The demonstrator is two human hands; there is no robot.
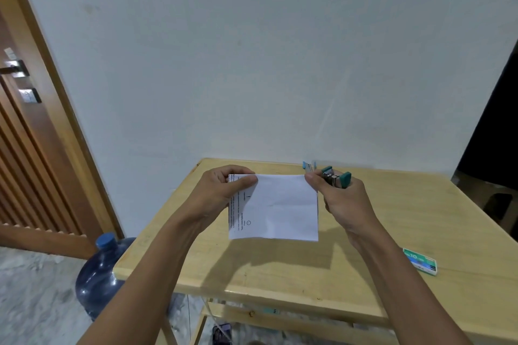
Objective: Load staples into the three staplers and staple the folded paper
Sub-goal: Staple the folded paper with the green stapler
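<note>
A folded white paper (280, 207) with some print on its left side hangs in the air above the wooden table (280, 269). My left hand (221, 190) pinches its top left corner. My right hand (342, 199) pinches the top right corner with thumb and finger while it also grips a small teal stapler (336, 176). The stapler's jaws look spread apart, beside the paper's corner. Behind it, at the table's far edge, lies a light blue stapler (308, 166), mostly hidden. A green staple box (420, 260) rests on the table at the right.
The table stands against a pale wall. A blue water jug (101, 274) sits on the floor at the left, by a wooden door (33, 154). A lower shelf (280, 314) runs under the tabletop.
</note>
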